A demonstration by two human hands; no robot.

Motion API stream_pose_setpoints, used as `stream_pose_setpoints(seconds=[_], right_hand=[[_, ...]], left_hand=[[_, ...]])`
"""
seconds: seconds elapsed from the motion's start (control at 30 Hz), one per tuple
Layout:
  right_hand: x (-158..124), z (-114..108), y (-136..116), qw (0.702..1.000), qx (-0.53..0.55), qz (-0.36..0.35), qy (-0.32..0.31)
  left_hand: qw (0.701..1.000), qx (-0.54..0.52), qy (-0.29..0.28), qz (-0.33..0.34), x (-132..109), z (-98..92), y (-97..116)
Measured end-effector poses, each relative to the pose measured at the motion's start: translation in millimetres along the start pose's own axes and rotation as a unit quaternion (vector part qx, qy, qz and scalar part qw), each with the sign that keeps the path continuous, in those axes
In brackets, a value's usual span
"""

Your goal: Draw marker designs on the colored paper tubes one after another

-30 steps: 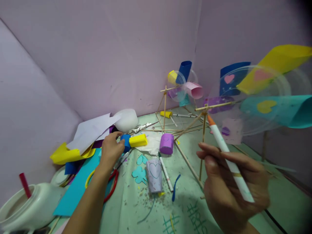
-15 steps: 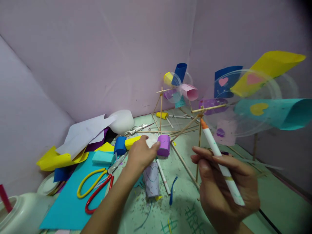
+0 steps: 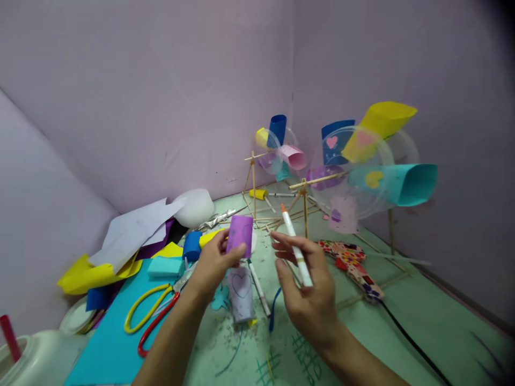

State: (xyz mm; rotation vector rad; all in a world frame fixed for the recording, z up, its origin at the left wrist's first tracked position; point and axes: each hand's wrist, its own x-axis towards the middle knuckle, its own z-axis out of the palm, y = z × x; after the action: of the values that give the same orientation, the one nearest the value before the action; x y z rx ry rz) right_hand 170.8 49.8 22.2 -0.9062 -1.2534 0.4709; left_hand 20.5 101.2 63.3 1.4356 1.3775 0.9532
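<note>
Left hand: the left hand (image 3: 213, 262), at centre frame, is closing thumb and fingers around a purple paper roll (image 3: 240, 235) and holding it upright, clear of the tabletop (image 3: 402, 321).
Right hand: the right hand (image 3: 308, 292), just right of centre, is gripping a white marker (image 3: 295, 245) near its lower half, with the orange tip pointing up and slightly left, close beside the roll but not touching it.
Purple paper roll: it is sitting between the two hands, above a lilac roll with a drawn heart (image 3: 240, 292) that is lying on the tabletop.
Handling: the roll is looking very light, thin-walled and easy to crush, so a soft pinch across its lower side wall, as the left hand is doing, seems the safest hold. Pressure near the open rim is likely to be denting it.
Marker: it is looking stiff, light and smooth, and a pinch along the barrel is suiting it.
Lower left: yellow-and-red scissors (image 3: 155, 311) are lying on a teal sheet (image 3: 104, 343), with a blue roll (image 3: 192, 245) just beyond.
Upper right: a large paper pinwheel (image 3: 362, 166) is standing on a stick frame, with a smaller pinwheel (image 3: 277, 147) behind it.
Right of the hands: a patterned glue gun (image 3: 354, 262) is lying flat with its black cord trailing towards the lower right.
</note>
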Motion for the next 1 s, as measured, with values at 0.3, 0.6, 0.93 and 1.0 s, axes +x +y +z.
stream_pose_setpoints(seconds=[0.3, 0.6, 0.93, 1.0], right_hand=[[-29, 21, 0, 0.982, 0.029, 0.045, -0.181], [-32, 18, -5, 0.983, 0.054, -0.040, -0.173], [-20, 1, -7, 0.992, 0.110, -0.050, -0.028], [-21, 1, -6, 0.992, 0.092, -0.080, -0.044]], left_hand=[[0.902, -0.421, -0.047, -0.086, -78, -1.1, -46], [0.934, -0.357, 0.001, -0.023, -82, 1.1, -53], [0.975, -0.200, 0.079, -0.047, -77, -8.3, -62], [0.980, -0.176, 0.078, -0.039, -79, -6.3, -61]])
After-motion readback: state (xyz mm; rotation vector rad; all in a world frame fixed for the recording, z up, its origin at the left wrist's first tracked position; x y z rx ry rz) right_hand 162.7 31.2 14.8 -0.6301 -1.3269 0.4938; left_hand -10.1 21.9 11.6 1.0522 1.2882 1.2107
